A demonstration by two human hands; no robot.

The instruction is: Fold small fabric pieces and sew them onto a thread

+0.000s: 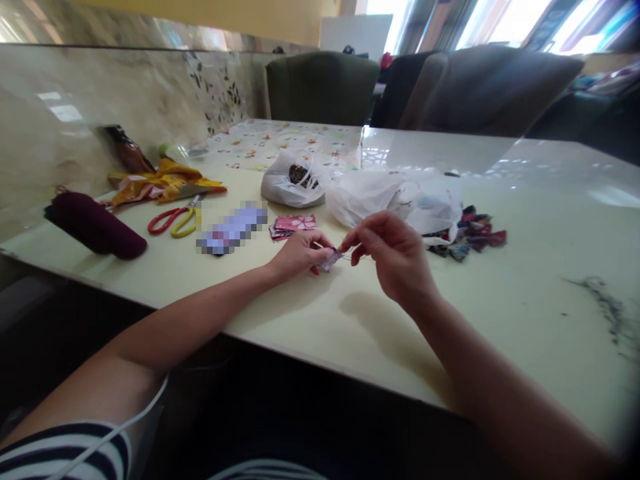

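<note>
My left hand [300, 257] pinches a small patterned piece of fabric [329, 260] between thumb and fingers, just above the table. My right hand [395, 253] is closed in a pinch at the fabric's upper right edge. A thin thread [353, 258] shows between the two hands; whatever the right fingertips grip is too small to make out. Just behind my left hand lies a stack of pink flowered fabric pieces [296, 223]. To the right of my right hand, dark folded fabric scraps [480, 230] lie in a heap.
Two white plastic bags [285, 190] [370, 197] stand behind the hands. To the left are red and yellow-handled scissors [173, 220], a blurred-out flat item [233, 229], a maroon roll [100, 225] and an orange-yellow cloth [170, 181]. Loose dark threads [605, 300] lie far right.
</note>
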